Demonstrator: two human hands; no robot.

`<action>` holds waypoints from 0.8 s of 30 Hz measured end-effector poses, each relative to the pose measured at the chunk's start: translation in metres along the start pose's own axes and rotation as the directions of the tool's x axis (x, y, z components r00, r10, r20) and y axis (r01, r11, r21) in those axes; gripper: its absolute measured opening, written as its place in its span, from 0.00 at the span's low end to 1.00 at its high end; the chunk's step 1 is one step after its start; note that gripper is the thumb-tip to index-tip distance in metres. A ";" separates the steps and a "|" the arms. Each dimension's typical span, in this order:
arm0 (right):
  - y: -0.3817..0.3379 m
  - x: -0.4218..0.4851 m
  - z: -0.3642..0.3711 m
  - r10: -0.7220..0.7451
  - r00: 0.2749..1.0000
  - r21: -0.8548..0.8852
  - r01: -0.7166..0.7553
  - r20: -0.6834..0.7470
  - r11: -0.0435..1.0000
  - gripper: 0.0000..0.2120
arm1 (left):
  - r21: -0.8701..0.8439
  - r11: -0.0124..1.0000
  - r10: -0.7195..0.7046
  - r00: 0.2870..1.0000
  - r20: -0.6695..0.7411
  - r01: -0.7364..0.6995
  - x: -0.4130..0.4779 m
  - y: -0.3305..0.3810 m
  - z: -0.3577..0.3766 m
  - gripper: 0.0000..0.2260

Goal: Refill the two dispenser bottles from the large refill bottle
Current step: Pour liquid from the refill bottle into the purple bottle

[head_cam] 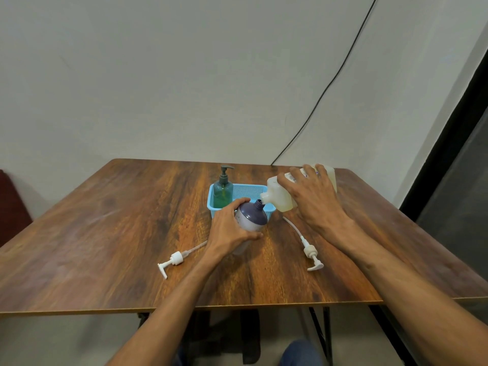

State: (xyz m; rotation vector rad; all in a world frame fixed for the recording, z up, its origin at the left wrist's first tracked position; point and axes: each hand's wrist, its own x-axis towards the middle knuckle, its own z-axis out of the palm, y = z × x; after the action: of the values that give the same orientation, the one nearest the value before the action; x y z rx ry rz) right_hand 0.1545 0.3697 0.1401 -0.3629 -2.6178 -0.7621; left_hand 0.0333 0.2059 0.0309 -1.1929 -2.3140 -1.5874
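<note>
Wooden surface [118, 233]: a refill is being poured.
The right hand [314, 196] is gripping the tilted refill bottle [280, 194], spout meeting the purple dispenser bottle [252, 216] the left hand [229, 228] is grasping near the blue basket [248, 190].

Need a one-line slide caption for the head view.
Right hand tips the large translucent refill bottle toward the open neck of the purple-topped dispenser bottle gripped by the left hand.

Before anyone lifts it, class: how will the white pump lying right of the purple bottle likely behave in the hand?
The white pump looks small and plastic, so probably light. Its thin tube curves along the table, so it would likely flex and dangle when lifted. Its spout should stop it rolling far.
</note>
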 end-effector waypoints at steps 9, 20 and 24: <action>0.000 -0.001 -0.002 0.000 1.000 0.000 0.000 0.017 1.000 0.35 | 0.008 1.000 0.002 1.000 0.011 -0.002 0.001 0.001 0.000 0.40; 0.001 -0.002 -0.007 -0.019 0.998 0.004 0.019 0.052 1.000 0.35 | 0.009 1.000 -0.004 1.000 0.018 0.004 0.002 0.001 0.001 0.40; 0.002 -0.003 -0.011 -0.025 0.997 0.006 0.025 0.071 1.000 0.34 | 0.010 1.000 -0.006 1.000 0.013 0.006 0.002 0.001 0.001 0.40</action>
State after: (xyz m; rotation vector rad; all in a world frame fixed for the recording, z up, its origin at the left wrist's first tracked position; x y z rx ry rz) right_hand 0.1609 0.3648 0.1478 -0.3633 -2.6952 -0.7641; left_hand 0.0326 0.2081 0.0324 -1.1991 -2.3333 -1.5725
